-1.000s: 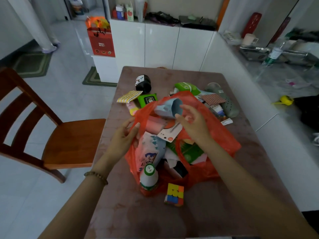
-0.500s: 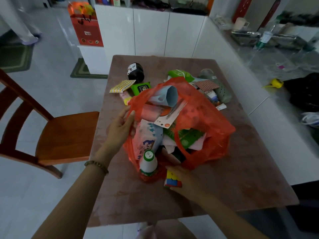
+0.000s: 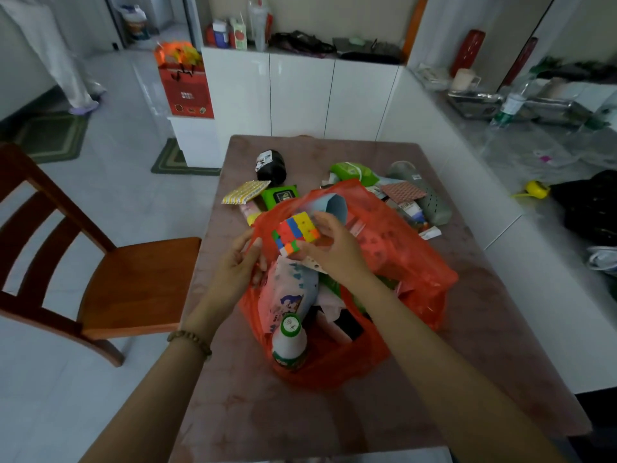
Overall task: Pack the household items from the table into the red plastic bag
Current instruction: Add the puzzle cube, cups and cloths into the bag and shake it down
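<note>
The right hand (image 3: pixel 334 252) has its fingers wrapped tight around the colourful puzzle cube (image 3: pixel 295 232) and holds it up over the open mouth of the red plastic bag (image 3: pixel 394 259). The left hand (image 3: pixel 238 267) pinches the bag's rim on the side nearest the left edge of the tabletop, so the mouth is open.

The bag sits in the middle of the table (image 3: pixel 300 416) and it looks very full. A rolled blue paper (image 3: pixel 334 205) pokes out at the top, a soft printed pack (image 3: pixel 297 289) leans inside, and a white bottle with a green cap (image 3: pixel 289 342) lies at the end nearest the front edge of the tabletop.

Here is what could go wrong. The cube is hard and smooth, and the pile under it is bumpy. If it is let go on top of the pile, it may roll off, drop out of the bag and fall on the table or the floor. The thin plastic might rip if things get pushed down hard. If the left hand lets go, the rim may flop shut.

More things wait near the far edge of the tabletop: a black jar (image 3: pixel 271 166), a green wipes pack (image 3: pixel 354 171) and a grey shoe (image 3: pixel 429 198). I think there may not be room for all of them
</note>
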Demonstrator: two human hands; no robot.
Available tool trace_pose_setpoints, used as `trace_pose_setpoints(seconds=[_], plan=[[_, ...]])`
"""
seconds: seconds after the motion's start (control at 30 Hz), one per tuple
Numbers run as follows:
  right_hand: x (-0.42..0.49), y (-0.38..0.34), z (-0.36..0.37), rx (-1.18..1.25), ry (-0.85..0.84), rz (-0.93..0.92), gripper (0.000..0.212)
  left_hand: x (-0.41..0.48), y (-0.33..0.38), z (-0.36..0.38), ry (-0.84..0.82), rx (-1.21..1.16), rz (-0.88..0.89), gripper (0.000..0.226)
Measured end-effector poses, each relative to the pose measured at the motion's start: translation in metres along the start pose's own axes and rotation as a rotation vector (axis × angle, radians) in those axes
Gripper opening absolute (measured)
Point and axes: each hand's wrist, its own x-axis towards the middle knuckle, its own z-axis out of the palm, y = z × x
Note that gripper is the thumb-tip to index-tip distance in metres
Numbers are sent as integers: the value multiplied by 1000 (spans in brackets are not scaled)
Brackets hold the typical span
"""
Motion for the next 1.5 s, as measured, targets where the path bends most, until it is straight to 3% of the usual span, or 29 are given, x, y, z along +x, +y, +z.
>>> trace_pose_setpoints(seconds=[0.13, 0.2, 0.33, 0.53, 0.77, 0.9, 0.97, 1.07, 1.17, 1.27, 1.4, 1.5], plan=[[-20, 22, -15, -389, 159, -33, 29, -1, 0, -5, -15, 65, 31, 22], [-43, 36, -25, -554, 232, 12, 39, -2, 0, -7, -11, 84, 22, 25], [-66, 58, -35, -715, 114, 273, 52, -2, 5, -5, -11, 132, 1, 37], [-68, 80, -39, -863, -55, 384, 61, 5, 4, 1, -64, 98, -12, 31], [-82, 88, -40, -638, -186, 455, 54, 8, -1, 12, -88, 135, -17, 39], [-88, 75, -38, -71, -502, 563, 50, 6, 4, 15, -106, 121, -38, 41], [-89, 58, -47, 72, -568, 491, 33, 5, 7, 16, -159, 83, -80, 40], [-80, 17, -80, 195, -444, 398, 12, 2, 30, 18, -219, 66, -72, 35], [-61, -32, -126, 170, -297, 288, 7, 12, 81, 16, -118, 88, 66, 37], [-40, -80, -164, 126, -244, 122, 16, 29, 134, 17, -160, 110, 163, 33], [-21, -131, -202, -52, -138, 65, 26, 50, 189, 32, -221, 84, 238, 33], [-13, -165, -240, -73, -20, -23, 19, 66, 226, 41, -189, 58, 283, 33]])
